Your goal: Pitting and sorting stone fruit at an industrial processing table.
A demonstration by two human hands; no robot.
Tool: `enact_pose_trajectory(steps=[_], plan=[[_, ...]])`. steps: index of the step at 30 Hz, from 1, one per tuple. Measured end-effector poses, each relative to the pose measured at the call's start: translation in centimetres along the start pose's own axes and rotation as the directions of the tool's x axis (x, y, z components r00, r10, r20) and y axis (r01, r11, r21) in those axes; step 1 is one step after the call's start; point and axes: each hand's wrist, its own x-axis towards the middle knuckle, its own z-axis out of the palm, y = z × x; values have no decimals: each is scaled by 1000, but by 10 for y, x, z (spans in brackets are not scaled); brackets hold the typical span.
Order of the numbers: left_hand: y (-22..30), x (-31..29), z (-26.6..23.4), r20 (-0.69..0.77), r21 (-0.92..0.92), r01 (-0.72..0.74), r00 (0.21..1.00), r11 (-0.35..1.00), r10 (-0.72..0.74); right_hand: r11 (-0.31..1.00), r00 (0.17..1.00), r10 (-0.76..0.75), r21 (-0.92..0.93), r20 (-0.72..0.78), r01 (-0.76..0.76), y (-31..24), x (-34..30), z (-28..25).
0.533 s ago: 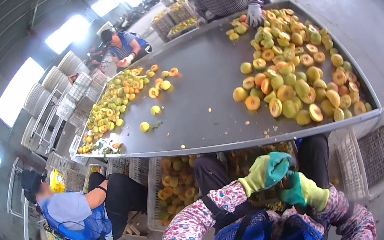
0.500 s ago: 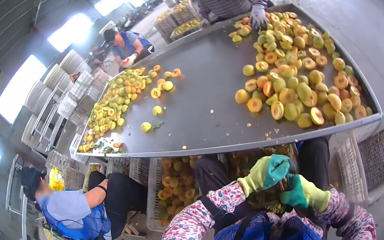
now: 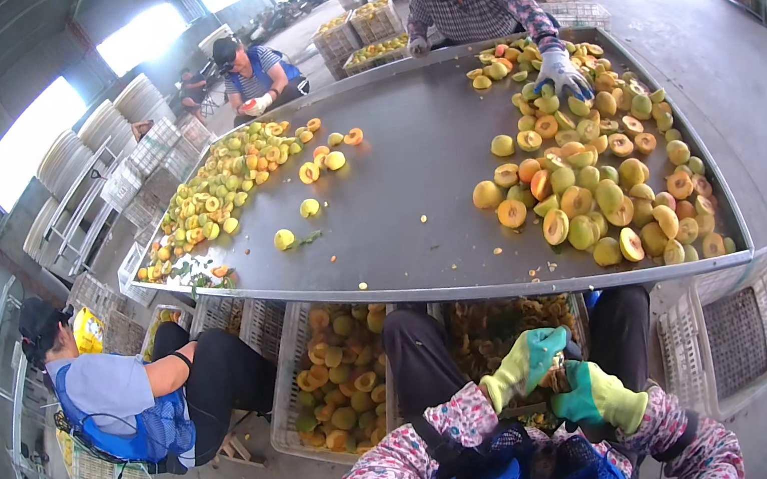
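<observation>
My left hand (image 3: 528, 365) and my right hand (image 3: 598, 396) wear yellow-green knit gloves with teal coating. They meet in front of me, between my knees and below the table edge. Both have their fingers curled in, and a small brownish-yellow piece shows between them, too small to name. Below and beyond them is a crate (image 3: 575, 321) of brownish scraps (image 3: 489, 323). A heap of halved, yellow-to-orange, apricot-like fruit (image 3: 608, 197) lies on the right of the metal table (image 3: 400, 216).
Another fruit heap (image 3: 206, 208) covers the table's left end. A crate of fruit (image 3: 283, 424) stands left of my legs, a white crate (image 3: 683, 362) on the right. A co-worker's gloved hand (image 3: 562, 73) is on the right heap; another person (image 3: 124, 384) sits at left.
The view has tilted and shifted slightly. My hands remain together, with a little more showing between them. The co-worker's gloved hand across the table has reached farther over the heap towards me.
</observation>
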Motion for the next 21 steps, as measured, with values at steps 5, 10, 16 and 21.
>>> enact_pose_trajectory(steps=[5,10,16,21], plan=[[-18,-6,21,-92,250,-460,864,852,494,870,978,-206,463,24,172,50,2,7],[0,-8,-18,254,275,-285,943,918,217,941,975,-221,257,-25,220,14,7,13],[21,-12,10,148,-140,-219,960,966,239,689,905,-425,644,-11,332,21,6,-3],[16,-14,22,64,354,-479,869,803,490,777,956,-279,606,87,172,48,13,1]])
